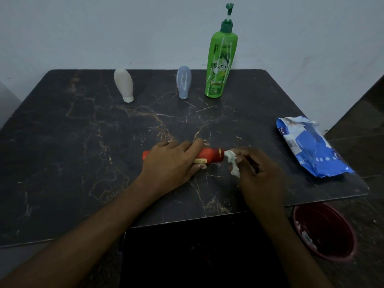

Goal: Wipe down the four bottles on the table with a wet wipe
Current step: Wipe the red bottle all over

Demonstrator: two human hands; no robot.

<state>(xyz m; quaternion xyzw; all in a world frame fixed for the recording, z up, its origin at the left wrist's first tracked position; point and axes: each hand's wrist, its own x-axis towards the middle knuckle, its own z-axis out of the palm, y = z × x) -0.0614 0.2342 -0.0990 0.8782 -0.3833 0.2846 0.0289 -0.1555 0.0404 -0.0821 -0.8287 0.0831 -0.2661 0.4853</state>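
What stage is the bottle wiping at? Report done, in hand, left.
Done: unclear; used wipes lie in the red bin, but none of the standing bottles shows whether it was wiped. In hand: left hand pins the red bottle flat while right hand rubs its end with the wet wipe. Possibly left: white bottle, blue bottle, green pump bottle.

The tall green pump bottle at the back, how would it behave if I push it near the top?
The tall green pump bottle would probably tip rather than slide: it stands upright on a narrow base. Its glossy plastic looks slippery. How full it is cannot be seen, so its weight is uncertain.
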